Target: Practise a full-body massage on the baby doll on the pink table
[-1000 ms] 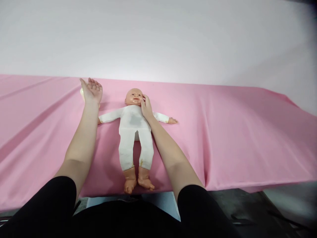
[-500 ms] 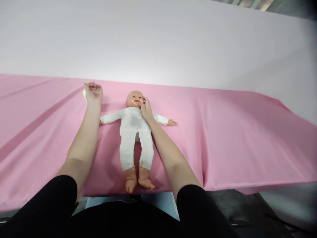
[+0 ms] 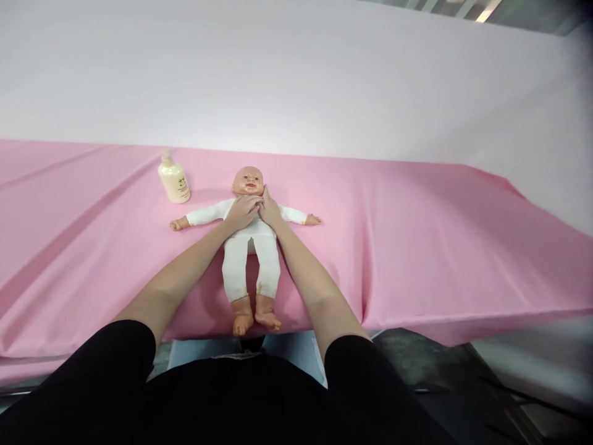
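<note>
A baby doll (image 3: 264, 232) in a white suit lies on its back, head away from me and arms spread. Over its upper chest, just below the chin, my left hand (image 3: 243, 211) and my right hand (image 3: 269, 209) meet. The left fingers stretch across to the right hand and touch it. My right hand's fingers are partly covered, and one extended digit reaches up beside the doll's chin. No object shows in either hand. To the left of the doll's head stands a cream pump bottle (image 3: 175, 180) with a printed label.
A pink cloth (image 3: 417, 247), with folds, covers the table under the doll. Behind it rises a plain white wall or panel (image 3: 278, 74). The table's front edge runs close to my body.
My left hand has come from the pump bottle, which it was covering, to the doll's chest. My right hand has moved slightly down from the doll's cheek and now touches the left.
</note>
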`<state>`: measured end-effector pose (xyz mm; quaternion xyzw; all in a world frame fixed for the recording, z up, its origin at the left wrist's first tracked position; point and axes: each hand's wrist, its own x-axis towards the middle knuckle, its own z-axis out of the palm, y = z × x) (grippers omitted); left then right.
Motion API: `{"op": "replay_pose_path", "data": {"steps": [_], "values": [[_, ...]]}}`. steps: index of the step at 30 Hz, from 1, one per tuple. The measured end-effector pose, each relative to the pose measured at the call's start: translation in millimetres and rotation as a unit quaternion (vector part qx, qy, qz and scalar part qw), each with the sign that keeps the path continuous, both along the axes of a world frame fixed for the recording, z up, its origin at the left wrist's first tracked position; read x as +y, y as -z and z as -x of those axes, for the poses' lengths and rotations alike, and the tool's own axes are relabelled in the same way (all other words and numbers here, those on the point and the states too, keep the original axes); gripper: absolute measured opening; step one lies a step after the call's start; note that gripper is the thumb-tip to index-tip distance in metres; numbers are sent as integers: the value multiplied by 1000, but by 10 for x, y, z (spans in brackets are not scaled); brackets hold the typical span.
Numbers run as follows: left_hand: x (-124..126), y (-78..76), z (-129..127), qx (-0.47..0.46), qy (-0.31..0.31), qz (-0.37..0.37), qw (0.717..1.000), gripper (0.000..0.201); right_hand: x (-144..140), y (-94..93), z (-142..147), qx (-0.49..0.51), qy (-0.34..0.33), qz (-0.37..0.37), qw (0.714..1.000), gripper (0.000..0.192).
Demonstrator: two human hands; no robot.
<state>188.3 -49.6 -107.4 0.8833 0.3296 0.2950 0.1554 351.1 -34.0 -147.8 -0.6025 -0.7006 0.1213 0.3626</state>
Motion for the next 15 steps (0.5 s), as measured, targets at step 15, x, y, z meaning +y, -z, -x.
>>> {"op": "replay_pose_path", "data": {"steps": [15], "values": [[-226, 301, 561, 60, -10, 49, 997, 68, -598, 120, -164, -39, -78, 36, 996, 86]]}}
